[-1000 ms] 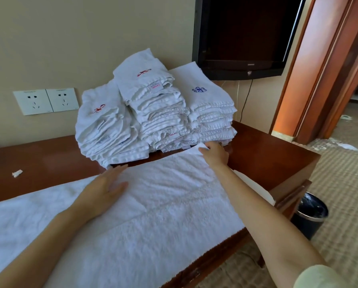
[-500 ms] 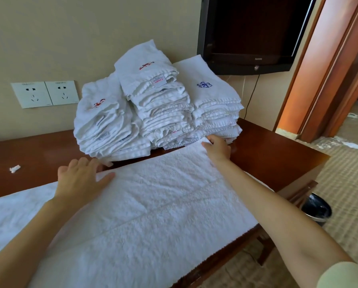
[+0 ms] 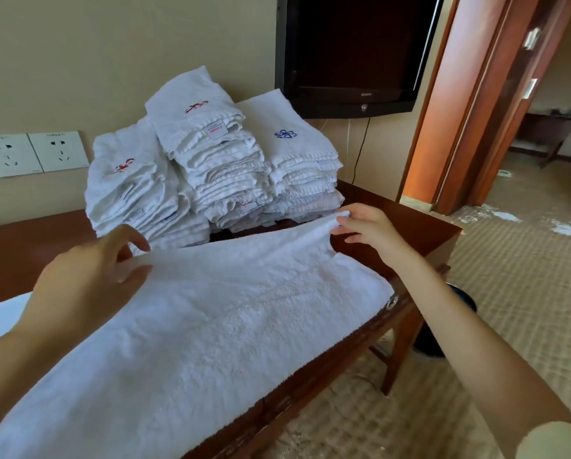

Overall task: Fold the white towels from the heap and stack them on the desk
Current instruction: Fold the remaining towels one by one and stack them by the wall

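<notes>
Raised since half a second ago, the far edge of the white towel (image 3: 228, 326) now hangs clear of the table (image 3: 29, 240).
Left hand (image 3: 89, 279) pinches that edge at the towel's 10 o'clock and right hand (image 3: 370, 226) pinches the far corner at 2 o'clock, well apart; the remainder lies spread across the table, with stacks of folded towels (image 3: 218, 173) at 12 o'clock.

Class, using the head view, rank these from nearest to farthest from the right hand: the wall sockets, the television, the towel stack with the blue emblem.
1. Towel stack with the blue emblem, just behind the right hand.
2. Television, on the wall above.
3. Wall sockets, far to the left.
</notes>
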A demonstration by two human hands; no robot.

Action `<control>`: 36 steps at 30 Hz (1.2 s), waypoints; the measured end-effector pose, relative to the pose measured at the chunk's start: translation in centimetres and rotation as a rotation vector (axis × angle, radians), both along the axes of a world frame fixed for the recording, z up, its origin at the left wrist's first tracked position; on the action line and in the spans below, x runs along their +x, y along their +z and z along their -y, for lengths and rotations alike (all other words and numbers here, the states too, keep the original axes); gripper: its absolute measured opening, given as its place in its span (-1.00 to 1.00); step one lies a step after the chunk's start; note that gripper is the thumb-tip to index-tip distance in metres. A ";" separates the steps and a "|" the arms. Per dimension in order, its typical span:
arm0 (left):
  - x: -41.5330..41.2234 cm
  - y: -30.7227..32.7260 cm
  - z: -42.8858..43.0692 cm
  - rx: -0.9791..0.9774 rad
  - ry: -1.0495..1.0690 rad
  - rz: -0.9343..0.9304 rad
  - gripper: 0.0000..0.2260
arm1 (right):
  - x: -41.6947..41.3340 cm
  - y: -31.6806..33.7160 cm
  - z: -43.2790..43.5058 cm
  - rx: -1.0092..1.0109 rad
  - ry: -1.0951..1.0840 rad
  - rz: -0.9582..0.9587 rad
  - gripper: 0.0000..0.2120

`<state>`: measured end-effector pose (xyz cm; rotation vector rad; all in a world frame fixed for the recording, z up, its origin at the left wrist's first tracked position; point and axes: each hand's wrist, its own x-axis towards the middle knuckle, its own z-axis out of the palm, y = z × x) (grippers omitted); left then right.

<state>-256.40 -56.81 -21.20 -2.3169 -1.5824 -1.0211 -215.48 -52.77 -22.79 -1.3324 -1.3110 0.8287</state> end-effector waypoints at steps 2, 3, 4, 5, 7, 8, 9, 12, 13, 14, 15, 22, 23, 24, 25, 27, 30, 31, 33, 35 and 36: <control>1.0 0.0 2.3 0.012 -0.076 -0.052 -0.76 | 1.0 -1.0 2.1 -0.002 0.002 -0.063 -0.86; 1.4 -0.1 3.4 -0.007 -0.119 -0.080 -0.75 | 1.5 -1.6 3.0 0.002 -0.004 -0.063 -0.86; 1.8 -0.4 4.5 -0.036 -0.159 -0.101 -0.73 | 1.9 -2.3 4.0 0.007 0.000 -0.055 -0.86; 2.1 -0.8 5.4 -0.058 -0.195 -0.118 -0.70 | 2.3 -3.0 4.8 0.014 0.013 -0.035 -0.85; 2.6 -1.6 7.1 -0.088 -0.259 -0.144 -0.67 | 3.0 -4.0 6.4 0.029 0.034 0.008 -0.83; 2.8 -1.9 7.8 -0.097 -0.288 -0.152 -0.69 | 3.3 -4.2 7.1 0.037 0.039 0.026 -0.83; 2.8 -2.3 8.5 -0.101 -0.320 -0.157 -0.74 | 3.6 -4.4 7.7 0.048 0.041 0.045 -0.83; 2.6 -3.6 9.8 -0.096 -0.395 -0.168 -0.92 | 4.4 -4.9 9.3 0.061 0.050 0.113 -0.83; 2.5 -4.2 10.0 -0.104 -0.409 -0.169 -0.92 | 4.7 -5.2 9.7 0.046 0.064 0.147 -0.83; 2.3 -4.7 10.2 -0.114 -0.415 -0.174 -0.91 | 4.8 -5.6 10.0 0.033 0.081 0.192 -0.82; 2.1 -5.2 10.3 -0.118 -0.412 -0.179 -0.91 | 4.9 -5.8 10.2 0.031 0.089 0.254 -0.81; -0.6 -5.6 10.7 -0.122 -0.311 -0.275 -0.85 | 3.3 -4.8 10.0 0.146 -0.150 0.743 -0.50; -1.3 -5.3 10.7 -0.125 -0.281 -0.294 -0.84 | 2.5 -4.6 9.6 0.195 -0.195 0.787 -0.51; -2.2 -5.0 10.7 -0.119 -0.251 -0.318 -0.82 | 1.5 -4.4 9.2 0.244 -0.205 0.808 -0.52; -3.2 -4.6 10.7 -0.107 -0.222 -0.342 -0.78 | 0.2 -4.2 8.7 0.290 -0.182 0.815 -0.55; -5.5 -4.2 10.7 -0.079 -0.158 -0.390 -0.66 | -3.4 -3.7 7.6 0.315 -0.066 0.781 -0.62; -9.6 -3.9 10.6 -0.089 -0.023 -0.529 -0.40 | -10.6 -2.9 7.0 0.243 0.210 0.627 -0.74; -10.6 -3.5 10.7 -0.154 0.015 -0.566 -0.32 | -13.3 -2.6 7.1 0.223 0.308 0.578 -0.78; -12.7 -2.7 10.8 -0.331 0.099 -0.621 -0.16 | -18.8 -2.4 7.7 0.192 0.486 0.565 -0.82; -14.6 -2.4 11.0 -0.380 0.160 -0.665 -0.10 | -24.3 -2.3 8.6 0.150 0.633 0.607 -0.77; -15.5 -2.3 11.0 -0.374 0.169 -0.674 -0.12 | -26.8 -2.3 9.1 0.138 0.684 0.638 -0.72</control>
